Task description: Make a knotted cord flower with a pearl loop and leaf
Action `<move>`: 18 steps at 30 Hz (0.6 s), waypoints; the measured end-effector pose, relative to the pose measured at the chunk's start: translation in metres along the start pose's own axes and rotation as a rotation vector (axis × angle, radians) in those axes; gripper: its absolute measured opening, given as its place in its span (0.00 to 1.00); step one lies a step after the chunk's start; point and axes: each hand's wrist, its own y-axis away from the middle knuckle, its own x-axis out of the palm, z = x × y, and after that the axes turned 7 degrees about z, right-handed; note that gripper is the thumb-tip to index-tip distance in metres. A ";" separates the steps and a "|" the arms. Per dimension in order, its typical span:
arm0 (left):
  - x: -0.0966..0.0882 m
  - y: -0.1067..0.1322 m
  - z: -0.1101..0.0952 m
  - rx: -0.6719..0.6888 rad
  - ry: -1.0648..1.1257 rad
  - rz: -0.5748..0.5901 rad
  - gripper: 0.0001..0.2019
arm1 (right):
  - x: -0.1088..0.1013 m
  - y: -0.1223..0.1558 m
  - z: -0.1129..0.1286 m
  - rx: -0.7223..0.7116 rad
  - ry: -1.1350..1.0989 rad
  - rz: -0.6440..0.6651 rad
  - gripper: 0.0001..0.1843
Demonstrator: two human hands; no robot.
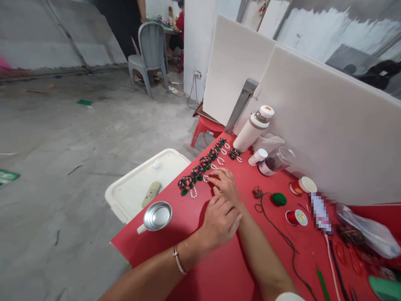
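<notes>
My right hand (226, 184) reaches over the red table with fingers stretched out and apart. Its fingertips are at a small white bead loop (206, 179), and nothing shows in its grasp. My left hand (221, 219), with a bracelet on its wrist, lies across my right wrist, its fingers curled over it. Beside the right hand runs a diagonal row of multicoloured crocheted flowers (198, 171) with green leaves. White bead loops lie along the row, one loop (193, 192) at its near end. Another crocheted flower (233, 154) sits apart, close to the thermos.
A metal cup (157, 216) stands near the table's left edge. Behind are a white thermos (250, 131), a small white bottle (258, 157) and a glass jar (277, 161). Green yarn (278, 199), a red thread spool (296, 218), a green-handled hook (322, 284) and scissors (347, 257) lie right.
</notes>
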 end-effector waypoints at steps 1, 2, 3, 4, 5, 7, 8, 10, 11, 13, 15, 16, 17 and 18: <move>0.000 0.000 0.000 0.004 0.002 -0.013 0.07 | 0.000 0.001 0.000 0.000 0.016 -0.008 0.24; -0.001 -0.001 0.000 0.013 0.008 -0.032 0.07 | 0.001 0.003 0.002 -0.006 0.028 -0.014 0.24; -0.002 -0.001 0.000 0.028 0.017 -0.053 0.07 | 0.002 0.006 0.005 -0.016 0.035 -0.011 0.22; -0.004 -0.001 -0.001 0.050 0.032 -0.072 0.06 | 0.004 0.009 0.009 -0.035 0.036 0.000 0.20; -0.005 -0.002 -0.002 0.079 0.051 -0.086 0.06 | 0.005 0.013 0.014 -0.061 0.030 0.020 0.18; -0.009 -0.002 -0.004 0.122 0.087 -0.084 0.06 | 0.010 0.019 0.025 -0.120 0.007 0.063 0.15; -0.010 -0.001 -0.005 0.132 0.100 -0.070 0.06 | 0.012 0.022 0.031 -0.138 -0.004 0.079 0.16; -0.010 0.000 -0.007 0.141 0.113 -0.040 0.06 | 0.016 0.024 0.041 -0.144 -0.022 0.096 0.17; -0.010 0.001 -0.007 0.141 0.117 -0.026 0.06 | 0.017 0.023 0.045 -0.135 -0.026 0.102 0.17; -0.007 0.004 -0.006 0.144 0.133 -0.004 0.05 | 0.020 0.021 0.048 -0.103 -0.027 0.099 0.15; -0.003 0.007 -0.004 0.144 0.154 0.010 0.05 | 0.022 0.019 0.048 -0.077 -0.021 0.085 0.13; -0.002 0.008 -0.003 0.144 0.163 0.011 0.06 | 0.023 0.019 0.047 -0.071 -0.020 0.082 0.13; -0.001 0.010 -0.001 0.145 0.170 0.009 0.06 | 0.023 0.019 0.046 -0.071 -0.021 0.082 0.14; 0.000 0.011 -0.001 0.145 0.175 0.006 0.07 | 0.023 0.020 0.045 -0.070 -0.024 0.081 0.15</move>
